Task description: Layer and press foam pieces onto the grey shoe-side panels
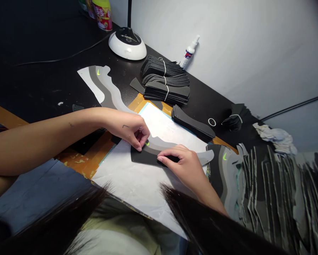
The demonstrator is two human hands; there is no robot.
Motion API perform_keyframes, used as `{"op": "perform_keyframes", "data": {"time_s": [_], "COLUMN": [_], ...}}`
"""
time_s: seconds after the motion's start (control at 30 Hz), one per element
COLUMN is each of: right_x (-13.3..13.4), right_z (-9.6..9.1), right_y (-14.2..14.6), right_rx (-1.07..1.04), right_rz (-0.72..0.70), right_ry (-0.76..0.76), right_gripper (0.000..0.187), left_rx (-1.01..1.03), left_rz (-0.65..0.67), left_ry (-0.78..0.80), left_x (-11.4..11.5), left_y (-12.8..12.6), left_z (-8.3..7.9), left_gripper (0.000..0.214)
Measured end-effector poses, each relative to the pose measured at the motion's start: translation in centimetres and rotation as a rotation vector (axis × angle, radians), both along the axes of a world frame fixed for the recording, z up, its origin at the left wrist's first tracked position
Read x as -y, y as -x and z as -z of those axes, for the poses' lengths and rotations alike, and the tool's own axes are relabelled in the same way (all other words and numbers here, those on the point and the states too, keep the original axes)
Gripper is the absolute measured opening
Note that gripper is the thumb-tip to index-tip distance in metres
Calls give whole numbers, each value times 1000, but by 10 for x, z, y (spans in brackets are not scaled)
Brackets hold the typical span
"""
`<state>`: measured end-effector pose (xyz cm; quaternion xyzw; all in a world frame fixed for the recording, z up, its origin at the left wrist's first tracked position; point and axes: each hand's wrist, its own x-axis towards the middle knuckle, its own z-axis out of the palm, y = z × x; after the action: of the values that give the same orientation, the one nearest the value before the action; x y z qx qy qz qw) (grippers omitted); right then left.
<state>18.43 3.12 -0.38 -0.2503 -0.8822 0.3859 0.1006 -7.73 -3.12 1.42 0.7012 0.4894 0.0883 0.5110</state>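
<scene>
A layered shoe upper piece (145, 157) in black and greys, with a small yellow-green swoosh, lies on white paper (127, 177) in front of me. My left hand (134, 131) is closed at its left part, thumb and fingertips pressed together on the black panel beside the swoosh. Along the lower edge of the black panel, my right hand (184, 161) pinches with thumb and forefinger. Part of the grey bands is hidden behind the right hand. Another upper piece (113, 92), with a whitish strip in place of black, lies beyond my left forearm.
Bundles of black pieces (166, 90) tied with white bands lie at the back, near a loose black stack (192, 124). A white bottle (190, 52) and a lamp base (127, 46) stand behind. Many finished-looking uppers (270, 191) stand in a row at right, by a crumpled cloth (277, 138).
</scene>
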Motion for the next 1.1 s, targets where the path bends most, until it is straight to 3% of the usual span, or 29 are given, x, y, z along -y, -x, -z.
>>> {"op": "perform_keyframes", "data": {"time_s": [1.1], "right_x": [1], "right_z": [3], "right_y": [0], "right_rx": [-33], "right_rz": [-2], "right_ry": [-19], "right_gripper": [14], "left_rx": [3], "left_rz": [98], "left_ry": [21], "left_x": [-3], "left_y": [16], "left_z": [1], "left_gripper": [18]}}
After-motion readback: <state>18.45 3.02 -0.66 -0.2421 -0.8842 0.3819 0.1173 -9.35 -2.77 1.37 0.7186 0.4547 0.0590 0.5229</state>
